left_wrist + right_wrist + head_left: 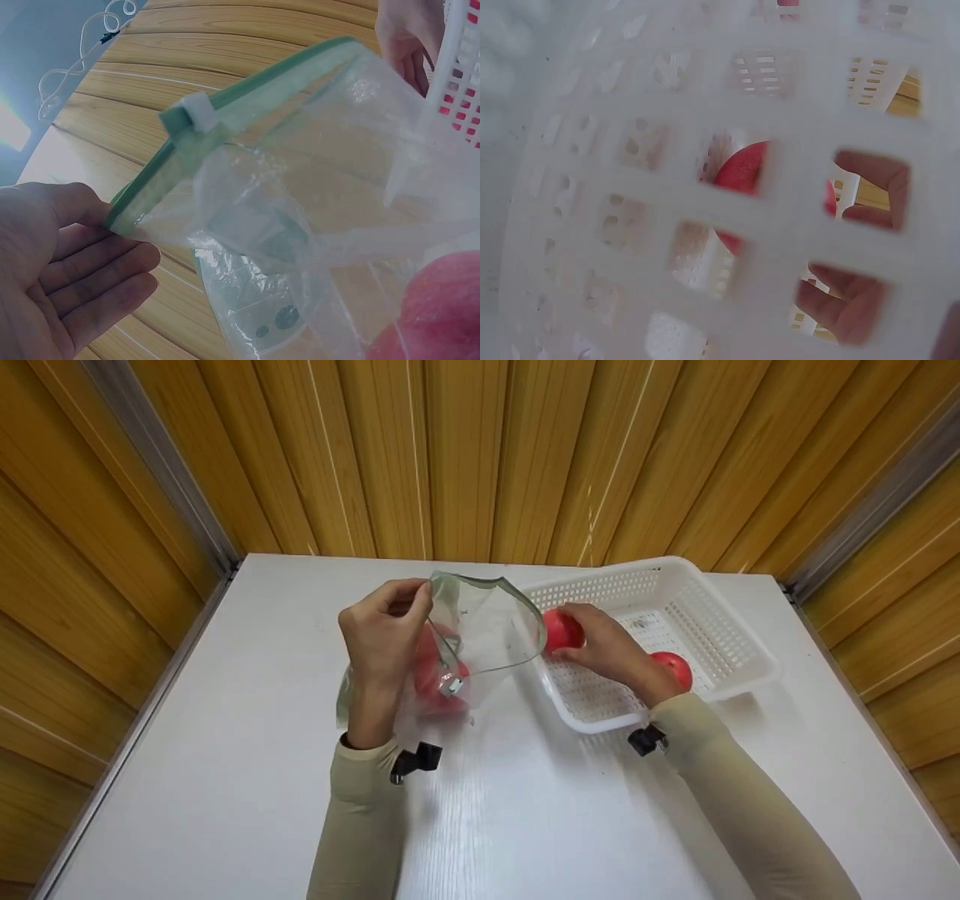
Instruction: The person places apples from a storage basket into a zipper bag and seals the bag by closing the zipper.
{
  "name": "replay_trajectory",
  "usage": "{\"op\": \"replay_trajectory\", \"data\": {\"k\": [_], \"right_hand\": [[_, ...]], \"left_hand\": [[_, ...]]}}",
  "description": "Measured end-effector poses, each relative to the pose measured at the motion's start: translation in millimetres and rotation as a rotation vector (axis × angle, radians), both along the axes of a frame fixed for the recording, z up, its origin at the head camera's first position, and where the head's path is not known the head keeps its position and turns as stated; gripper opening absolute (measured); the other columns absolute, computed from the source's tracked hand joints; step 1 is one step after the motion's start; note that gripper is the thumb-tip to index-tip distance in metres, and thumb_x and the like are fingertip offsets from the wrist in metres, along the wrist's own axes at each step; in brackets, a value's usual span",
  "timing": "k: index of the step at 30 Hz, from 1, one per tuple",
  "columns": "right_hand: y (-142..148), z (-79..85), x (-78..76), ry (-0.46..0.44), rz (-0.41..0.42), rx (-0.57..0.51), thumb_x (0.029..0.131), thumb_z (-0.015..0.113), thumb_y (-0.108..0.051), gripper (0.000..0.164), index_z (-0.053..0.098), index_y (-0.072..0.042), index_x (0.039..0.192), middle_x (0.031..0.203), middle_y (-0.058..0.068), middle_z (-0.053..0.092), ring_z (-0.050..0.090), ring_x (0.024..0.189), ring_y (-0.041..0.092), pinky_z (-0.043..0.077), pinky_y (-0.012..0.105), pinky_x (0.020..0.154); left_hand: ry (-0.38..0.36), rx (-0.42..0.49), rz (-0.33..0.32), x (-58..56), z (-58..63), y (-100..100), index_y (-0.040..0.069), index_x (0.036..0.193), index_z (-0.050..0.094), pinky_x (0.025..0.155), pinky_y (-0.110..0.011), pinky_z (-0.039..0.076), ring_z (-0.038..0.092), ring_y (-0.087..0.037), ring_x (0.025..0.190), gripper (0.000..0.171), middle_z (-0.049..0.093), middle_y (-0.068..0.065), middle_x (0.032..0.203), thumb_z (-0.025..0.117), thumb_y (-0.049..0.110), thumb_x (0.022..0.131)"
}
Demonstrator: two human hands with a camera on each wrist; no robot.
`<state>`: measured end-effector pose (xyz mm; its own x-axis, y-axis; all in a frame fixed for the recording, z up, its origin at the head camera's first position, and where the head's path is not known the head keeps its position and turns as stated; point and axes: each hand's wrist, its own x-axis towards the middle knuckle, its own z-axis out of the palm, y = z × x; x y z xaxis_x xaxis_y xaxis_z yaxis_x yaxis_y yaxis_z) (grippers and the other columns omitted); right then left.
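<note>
My left hand [379,641] pinches the edge of a clear zip bag [491,622] between thumb and forefinger. Its green-edged mouth gapes toward the basket, and a white slider [199,111] sits on the green strip in the left wrist view. Red round fruit [435,694] shows through the bag's lower part. My right hand [611,645] grips another red round fruit [560,631] at the left end of a white plastic basket [577,727], close by the bag's mouth. A further red fruit [673,670] lies inside the basket, partly behind my right wrist.
The white table [225,780] carries the basket at right and the bag left of it. Wood-patterned panels [465,457] stand behind the table and along both sides. In the right wrist view, the basket's perforated wall [802,240] fills the foreground, partly hiding the hand.
</note>
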<state>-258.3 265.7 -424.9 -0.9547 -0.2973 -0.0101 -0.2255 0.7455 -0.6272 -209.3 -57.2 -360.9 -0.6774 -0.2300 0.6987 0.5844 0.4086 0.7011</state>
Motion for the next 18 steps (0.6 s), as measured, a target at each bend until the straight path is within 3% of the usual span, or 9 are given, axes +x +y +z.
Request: {"op": "replay_trajectory", "data": {"k": [9, 18], "right_hand": [[-0.2, 1.0, 0.6, 0.052, 0.0, 0.053, 0.09, 0.087, -0.015, 0.065, 0.057, -0.003, 0.147, 0.141, 0.017, 0.052, 0.054, 0.124, 0.036, 0.049, 0.053, 0.108], [1.7, -0.6, 0.6, 0.003, 0.011, 0.04, 0.09, 0.085, -0.008, 0.071, 0.049, -0.002, 0.151, 0.148, 0.017, 0.052, 0.05, 0.131, 0.036, 0.045, 0.055, 0.112]], "left_hand": [[-0.004, -0.004, -0.001, 0.2, 0.6, 0.3, 0.0, 0.093, 0.083, 0.069, -0.022, 0.06, 0.074, -0.012, 0.07, 0.007, 0.08, -0.007, 0.087, 0.079, 0.005, 0.093], [-0.017, -0.003, -0.004, -0.3, 0.3, 0.5, -0.001, 0.094, 0.083, 0.069, -0.022, 0.06, 0.074, -0.012, 0.07, 0.008, 0.08, -0.008, 0.088, 0.079, 0.006, 0.093]]}}
